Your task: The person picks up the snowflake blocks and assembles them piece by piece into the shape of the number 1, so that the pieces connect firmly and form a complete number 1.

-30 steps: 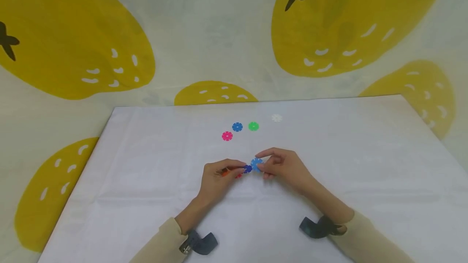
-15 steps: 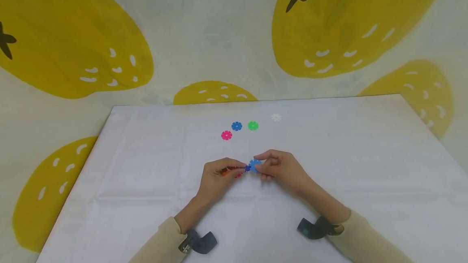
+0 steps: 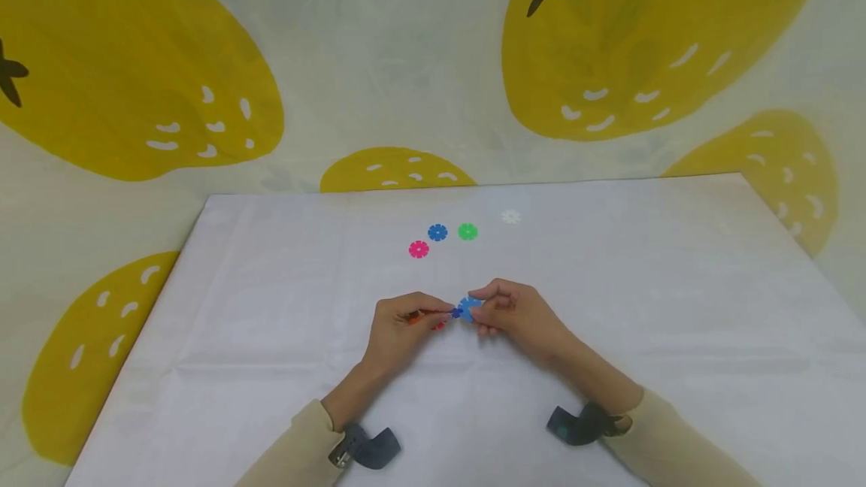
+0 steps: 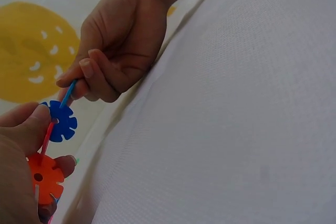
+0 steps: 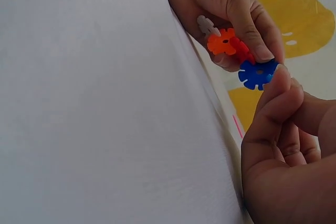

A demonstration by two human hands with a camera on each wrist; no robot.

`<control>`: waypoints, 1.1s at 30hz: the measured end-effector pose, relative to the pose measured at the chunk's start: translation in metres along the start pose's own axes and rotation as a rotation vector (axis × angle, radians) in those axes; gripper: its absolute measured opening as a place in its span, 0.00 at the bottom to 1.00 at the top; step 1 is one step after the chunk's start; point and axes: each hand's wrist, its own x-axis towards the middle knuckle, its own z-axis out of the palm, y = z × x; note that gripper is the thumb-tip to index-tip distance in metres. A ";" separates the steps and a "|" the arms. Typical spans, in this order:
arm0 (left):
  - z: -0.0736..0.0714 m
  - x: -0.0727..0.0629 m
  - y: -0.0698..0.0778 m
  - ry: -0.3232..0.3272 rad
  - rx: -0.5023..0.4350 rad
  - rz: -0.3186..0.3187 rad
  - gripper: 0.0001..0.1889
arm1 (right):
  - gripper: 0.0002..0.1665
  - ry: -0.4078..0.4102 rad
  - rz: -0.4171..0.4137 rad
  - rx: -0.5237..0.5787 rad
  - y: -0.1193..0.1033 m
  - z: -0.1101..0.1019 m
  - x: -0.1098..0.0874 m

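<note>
My left hand (image 3: 399,329) pinches a dark blue notched disc (image 4: 64,124) between thumb and finger. Joined to it in a chain are a red disc (image 5: 241,51), an orange disc (image 5: 221,42) and a greyish-white one (image 5: 206,24), partly hidden by the palm in the head view. My right hand (image 3: 524,314) pinches a light blue notched disc (image 3: 468,309) by its outer side. Seen edge-on in the left wrist view, the light blue disc meets the rim of the dark blue one; how deep their slots mesh I cannot tell.
Beyond the hands, a pink disc (image 3: 419,249), a blue disc (image 3: 437,232), a green disc (image 3: 467,231) and a white disc (image 3: 510,216) lie flat on the white-covered table (image 3: 643,261). A fruit-patterned cloth (image 3: 392,58) hangs behind it.
The right hand has moved slightly left, bringing the light blue disc closer against the dark blue one. The left hand stays nearly still; the loose discs lie as before.
</note>
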 end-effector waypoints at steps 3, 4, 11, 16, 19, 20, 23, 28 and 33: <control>0.001 -0.001 -0.002 0.003 -0.012 0.017 0.07 | 0.20 -0.016 -0.017 0.031 0.003 0.001 0.000; 0.001 -0.001 -0.003 0.003 -0.018 0.021 0.07 | 0.19 -0.019 -0.021 0.039 0.004 0.001 0.000; 0.001 -0.001 -0.005 0.001 -0.054 0.044 0.08 | 0.18 -0.028 -0.018 0.093 0.004 0.004 -0.001; 0.001 -0.002 -0.006 -0.007 -0.052 0.066 0.09 | 0.18 -0.042 -0.015 0.146 0.007 0.007 -0.001; 0.002 -0.003 -0.005 -0.011 -0.033 0.083 0.09 | 0.18 -0.036 -0.019 0.139 0.008 0.008 -0.001; 0.002 -0.003 -0.005 -0.014 -0.025 0.088 0.09 | 0.18 -0.033 -0.021 0.136 0.009 0.008 -0.001; 0.001 -0.003 -0.004 -0.016 0.008 0.109 0.09 | 0.18 -0.031 -0.025 0.133 0.008 0.008 -0.001; 0.001 -0.001 -0.003 -0.013 0.056 0.145 0.09 | 0.16 -0.031 -0.059 0.099 0.005 0.006 -0.001; 0.000 0.000 -0.005 -0.019 0.074 0.184 0.10 | 0.16 -0.027 -0.085 0.040 0.001 0.006 -0.002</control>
